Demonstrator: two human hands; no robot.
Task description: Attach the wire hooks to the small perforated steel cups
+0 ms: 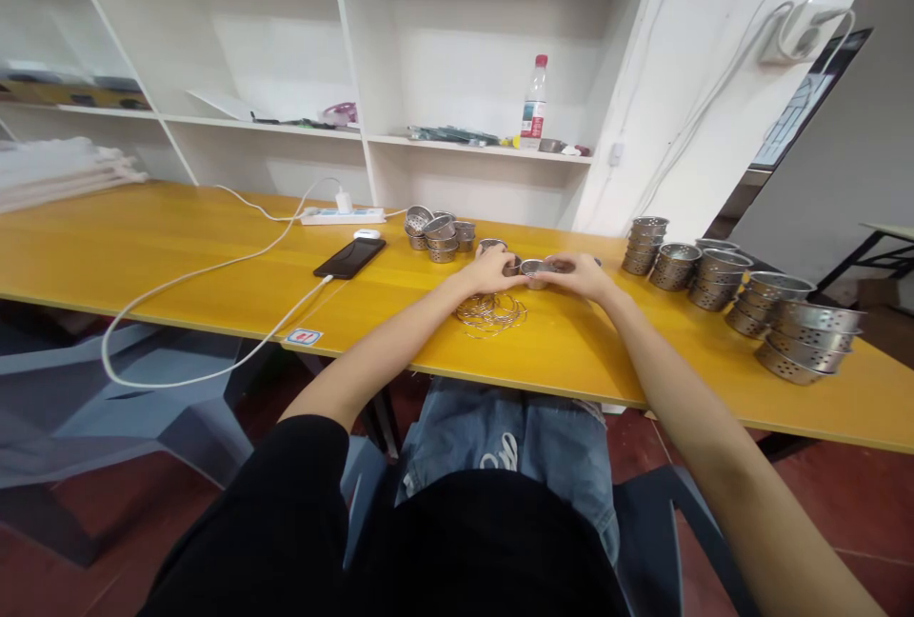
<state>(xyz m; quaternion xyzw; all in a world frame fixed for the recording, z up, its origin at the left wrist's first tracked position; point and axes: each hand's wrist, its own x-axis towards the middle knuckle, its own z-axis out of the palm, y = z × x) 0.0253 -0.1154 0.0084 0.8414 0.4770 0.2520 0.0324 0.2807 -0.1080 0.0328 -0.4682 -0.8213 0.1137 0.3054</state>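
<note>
Both arms reach forward over the table. My left hand (492,271) is curled, its fingers over a small metal cup that they partly cover and its thumb beside a second perforated metal cup (532,268). From the other side, my right hand (580,276) closes its thumb and fingers at that second cup, and something dark shows under its fingers, too hidden to name. Just beyond my left hand stands another metal cup (492,244). A loose pile of thin metal rings (492,312) lies on the table nearer to me, below my left hand.
Perforated metal cups (441,238) cluster at the back, left of my hands. Stacks of similar cups (721,276) line the right side of the yellow table (214,246). A phone (349,257) with a white cable and a power strip (343,215) lie left. Shelves rise behind.
</note>
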